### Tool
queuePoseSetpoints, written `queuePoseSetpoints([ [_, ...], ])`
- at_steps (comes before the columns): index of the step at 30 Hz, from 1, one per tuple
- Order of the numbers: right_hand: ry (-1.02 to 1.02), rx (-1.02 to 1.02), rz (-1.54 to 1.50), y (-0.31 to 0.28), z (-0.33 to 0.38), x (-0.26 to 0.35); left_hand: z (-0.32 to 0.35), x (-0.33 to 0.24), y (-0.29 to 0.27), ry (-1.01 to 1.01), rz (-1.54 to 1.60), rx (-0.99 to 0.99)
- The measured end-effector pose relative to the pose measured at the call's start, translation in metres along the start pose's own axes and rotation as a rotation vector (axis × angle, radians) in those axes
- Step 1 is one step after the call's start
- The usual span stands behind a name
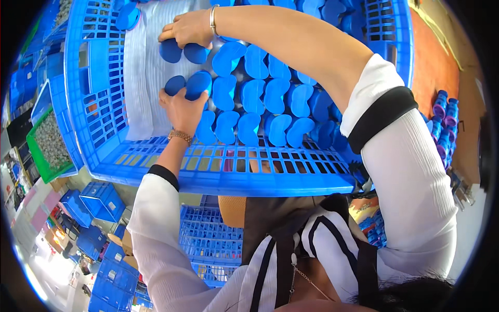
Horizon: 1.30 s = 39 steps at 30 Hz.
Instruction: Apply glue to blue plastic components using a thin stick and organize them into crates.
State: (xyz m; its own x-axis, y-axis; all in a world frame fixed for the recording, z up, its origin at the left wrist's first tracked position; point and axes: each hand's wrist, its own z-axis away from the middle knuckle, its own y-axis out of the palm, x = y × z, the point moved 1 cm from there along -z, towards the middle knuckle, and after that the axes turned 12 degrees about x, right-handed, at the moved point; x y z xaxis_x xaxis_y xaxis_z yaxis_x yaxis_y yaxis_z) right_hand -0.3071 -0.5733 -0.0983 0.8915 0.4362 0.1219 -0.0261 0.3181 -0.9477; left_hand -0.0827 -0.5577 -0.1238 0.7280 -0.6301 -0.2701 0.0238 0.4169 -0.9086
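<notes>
Inside a large blue plastic crate (223, 179), several glossy blue, two-lobed curved plastic pieces (224, 93) stand in rows. My left hand (183, 110), wearing a metal-banded watch, closes around a blue two-lobed piece (198, 85) at the left end of the rows. Farther back, my right hand (191, 27), with a silver bangle, reaches across from the right. Its fingers are closed on another blue two-lobed piece (196, 53); part of the grip is hidden behind the hand. Beneath both hands lies a white, ribbed liner sheet (143, 83).
A green tray (43, 165) of small grey pieces sits left of the crate. Blue and purple parts (444, 125) stand in stacks at the right. Below the crate is another blue basket (208, 229), and more blue bins (104, 202) are at lower left.
</notes>
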Motion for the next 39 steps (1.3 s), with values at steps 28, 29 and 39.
queuePoseSetpoints([
  [28, 0.815, -0.694, -0.475, -0.077, 0.488, 0.279, 0.132, -0.278, -0.035, 0.782, 0.718, 0.352],
  [29, 0.949, -0.649, -0.543, -0.072, 0.550, 0.314, 0.165, -0.326, -0.024, 0.896, 0.769, 0.463],
  [39, 1.549, 0.152, -0.364, 0.003, 0.769, 0.546, 0.381, -0.491, 0.040, 1.466, 0.400, 0.652],
])
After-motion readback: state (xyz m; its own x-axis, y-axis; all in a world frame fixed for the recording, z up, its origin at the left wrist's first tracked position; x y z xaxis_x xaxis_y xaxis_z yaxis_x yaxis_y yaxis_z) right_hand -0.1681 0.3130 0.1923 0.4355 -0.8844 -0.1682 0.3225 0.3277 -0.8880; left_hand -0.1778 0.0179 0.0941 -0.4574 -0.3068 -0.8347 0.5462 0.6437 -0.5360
